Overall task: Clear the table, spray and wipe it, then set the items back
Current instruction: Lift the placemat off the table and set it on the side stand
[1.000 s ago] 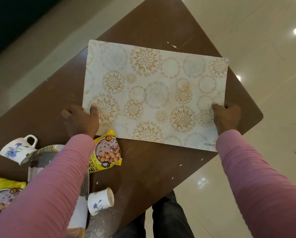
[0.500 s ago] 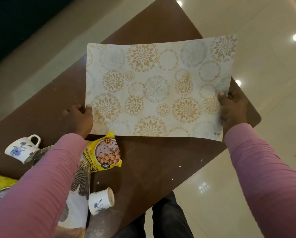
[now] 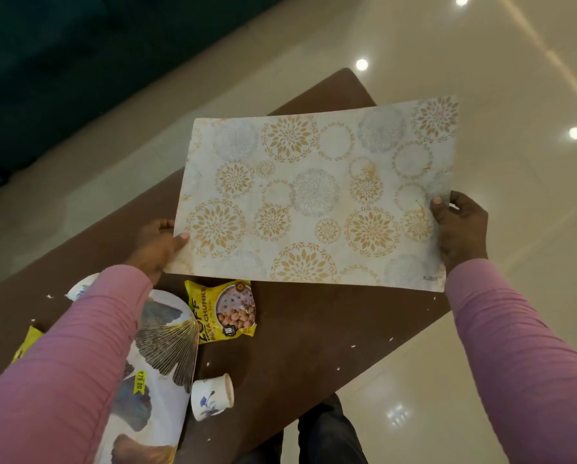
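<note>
1. Head view: glossy cream floor tiles surround a brown worktop (image 3: 297,346) dotted with crumbs.
2. Left hand (image 3: 158,244) and right hand (image 3: 461,229) each have a grip clenched on the patterned placemat (image 3: 314,202), held above the worktop.
3. Clearing is in hand; next, the placemat needs setting aside, then the snack packet (image 3: 225,311) and cup (image 3: 212,396).

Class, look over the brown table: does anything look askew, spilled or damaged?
Yes. A small white cup with a blue flower lies tipped on its side near the front edge of the brown table, and pale crumbs are scattered across it.
</note>
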The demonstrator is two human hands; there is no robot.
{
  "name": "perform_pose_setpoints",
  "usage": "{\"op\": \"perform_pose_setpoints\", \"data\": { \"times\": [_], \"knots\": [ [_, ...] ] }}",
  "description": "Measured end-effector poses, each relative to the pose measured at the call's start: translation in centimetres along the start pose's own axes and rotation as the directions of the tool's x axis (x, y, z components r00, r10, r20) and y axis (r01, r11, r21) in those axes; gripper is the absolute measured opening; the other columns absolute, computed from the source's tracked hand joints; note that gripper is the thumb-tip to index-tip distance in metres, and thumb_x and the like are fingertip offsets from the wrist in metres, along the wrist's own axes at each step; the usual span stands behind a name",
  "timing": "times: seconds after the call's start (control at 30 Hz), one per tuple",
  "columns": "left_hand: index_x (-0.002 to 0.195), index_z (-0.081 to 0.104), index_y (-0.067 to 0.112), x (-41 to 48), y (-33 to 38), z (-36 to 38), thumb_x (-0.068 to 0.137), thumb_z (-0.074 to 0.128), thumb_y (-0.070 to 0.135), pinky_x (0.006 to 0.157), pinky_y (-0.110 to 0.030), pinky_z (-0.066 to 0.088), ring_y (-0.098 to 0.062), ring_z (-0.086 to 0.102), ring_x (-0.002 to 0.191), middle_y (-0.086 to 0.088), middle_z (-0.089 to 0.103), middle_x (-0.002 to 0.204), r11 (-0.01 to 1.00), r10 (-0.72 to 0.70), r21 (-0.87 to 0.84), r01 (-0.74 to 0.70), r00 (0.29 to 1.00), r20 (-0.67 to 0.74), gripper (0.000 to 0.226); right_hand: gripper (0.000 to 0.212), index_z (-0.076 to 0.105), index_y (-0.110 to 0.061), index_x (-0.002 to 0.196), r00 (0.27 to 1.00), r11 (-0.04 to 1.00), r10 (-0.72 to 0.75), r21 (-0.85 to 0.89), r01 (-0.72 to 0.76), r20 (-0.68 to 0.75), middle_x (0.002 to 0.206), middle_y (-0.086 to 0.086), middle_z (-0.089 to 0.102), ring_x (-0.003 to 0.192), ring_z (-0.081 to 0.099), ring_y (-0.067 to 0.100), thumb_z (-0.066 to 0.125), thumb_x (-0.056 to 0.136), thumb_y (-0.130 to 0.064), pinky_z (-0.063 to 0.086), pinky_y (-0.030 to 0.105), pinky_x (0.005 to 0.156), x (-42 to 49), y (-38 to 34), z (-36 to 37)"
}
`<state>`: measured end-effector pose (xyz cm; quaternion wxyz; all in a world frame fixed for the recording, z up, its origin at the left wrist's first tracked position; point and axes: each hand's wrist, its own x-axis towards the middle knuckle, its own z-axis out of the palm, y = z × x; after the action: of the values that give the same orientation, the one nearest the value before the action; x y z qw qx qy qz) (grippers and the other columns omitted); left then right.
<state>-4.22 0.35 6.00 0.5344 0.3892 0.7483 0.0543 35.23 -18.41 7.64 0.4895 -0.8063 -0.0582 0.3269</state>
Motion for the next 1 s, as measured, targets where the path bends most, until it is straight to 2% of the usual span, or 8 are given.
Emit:
{"op": "perform_pose_setpoints", "data": {
  "times": [0.1, 0.13, 0.27, 0.37, 0.57, 0.7, 0.83, 1.0],
  "knots": [
    [0.093, 0.054, 0.017, -1.4, -0.6, -2.5, 0.092, 0.060, 0.000, 0.073, -0.040, 0.054, -0.030, 0.064, 0.092, -0.013, 0.064, 0.109, 0.998, -0.021, -0.066, 0.022, 1.000, 0.016, 0.018, 0.017, 0.061, -0.019, 0.110, 0.999, 1.000, -0.003, -0.031, 0.005, 0.049, 0.092, -0.007, 0.066, 0.076, 0.064, -0.002, 0.055, 0.096, -0.011, 0.055, 0.015, 0.070, -1.5, -0.9, 1.0],
    [0.093, 0.054, 0.016, -2.0, -1.0, -3.4, 0.092, 0.059, 0.000, 0.073, -0.040, 0.054, -0.030, 0.064, 0.090, -0.013, 0.064, 0.109, 0.996, -0.027, -0.084, 0.027, 1.000, 0.006, 0.017, 0.019, 0.060, -0.022, 0.111, 0.997, 0.999, 0.009, -0.052, -0.005, 0.076, 0.094, -0.008, 0.067, 0.080, 0.065, 0.001, 0.053, 0.097, -0.011, 0.054, 0.014, 0.067, -2.1, -1.2, 1.3],
    [0.094, 0.055, 0.016, -5.4, -3.3, -7.1, 0.093, 0.058, 0.001, 0.082, -0.045, 0.052, -0.026, 0.063, 0.084, -0.013, 0.064, 0.109, 0.987, -0.068, -0.147, 0.062, 0.997, -0.036, 0.015, 0.016, 0.065, -0.016, 0.104, 0.987, 0.983, 0.003, -0.184, 0.028, 0.163, 0.109, 0.010, 0.069, 0.097, 0.067, 0.026, 0.052, 0.096, -0.012, 0.055, 0.043, 0.086, -4.6, -3.1, 2.5],
    [0.086, 0.053, 0.020, -8.9, -5.5, -10.4, 0.095, 0.054, -0.002, 0.082, -0.045, 0.052, -0.021, 0.061, 0.078, -0.017, 0.062, 0.113, 0.972, -0.101, -0.221, 0.084, 0.993, -0.067, 0.023, 0.008, 0.068, -0.008, 0.095, 0.982, 0.955, -0.051, -0.278, 0.102, 0.184, 0.099, 0.013, 0.071, 0.093, 0.067, 0.033, 0.063, 0.090, -0.012, 0.055, 0.050, 0.085, -7.4, -5.2, 3.0],
    [0.105, 0.054, 0.013, -15.3, -9.9, -15.5, 0.095, 0.053, -0.003, 0.093, -0.049, 0.048, -0.028, 0.061, 0.096, -0.015, 0.062, 0.117, 0.926, -0.133, -0.368, 0.082, 0.984, -0.116, 0.019, 0.015, 0.071, -0.007, 0.100, 0.960, 0.912, -0.125, -0.351, 0.211, 0.251, 0.092, 0.006, 0.069, 0.092, 0.066, 0.029, 0.069, 0.086, -0.012, 0.054, 0.032, 0.081, -14.0, -9.4, 3.7],
    [0.101, 0.057, 0.012, -17.9, -13.3, -18.0, 0.093, 0.055, -0.004, 0.094, -0.054, 0.049, -0.028, 0.063, 0.088, -0.018, 0.064, 0.117, 0.896, -0.136, -0.439, 0.067, 0.982, -0.128, 0.018, 0.018, 0.070, -0.001, 0.102, 0.936, 0.854, -0.213, -0.412, 0.318, 0.280, 0.089, 0.009, 0.065, 0.079, 0.058, 0.022, 0.064, 0.089, -0.012, 0.042, 0.018, 0.062, -18.5, -10.3, 3.8],
    [0.088, 0.055, 0.015, -21.4, -17.2, -21.1, 0.093, 0.054, -0.006, 0.097, -0.056, 0.048, -0.029, 0.060, 0.099, -0.018, 0.062, 0.119, 0.873, -0.104, -0.486, 0.031, 0.987, -0.124, 0.022, 0.021, 0.070, 0.002, 0.103, 0.912, 0.797, -0.297, -0.453, 0.400, 0.284, 0.084, 0.008, 0.061, 0.077, 0.054, 0.020, 0.064, 0.089, -0.014, 0.038, 0.023, 0.070, -24.0, -10.4, 3.4],
    [0.098, 0.055, 0.010, -25.6, -22.9, -25.2, 0.093, 0.053, -0.009, 0.095, -0.054, 0.049, -0.030, 0.060, 0.100, -0.018, 0.062, 0.117, 0.822, -0.088, -0.569, -0.011, 0.985, -0.146, 0.020, 0.025, 0.069, 0.002, 0.104, 0.896, 0.783, -0.338, -0.442, 0.437, 0.288, 0.088, 0.011, 0.065, 0.082, 0.060, 0.024, 0.068, 0.087, -0.016, 0.043, 0.029, 0.074, -31.0, -8.7, 3.5]
  ]
}}
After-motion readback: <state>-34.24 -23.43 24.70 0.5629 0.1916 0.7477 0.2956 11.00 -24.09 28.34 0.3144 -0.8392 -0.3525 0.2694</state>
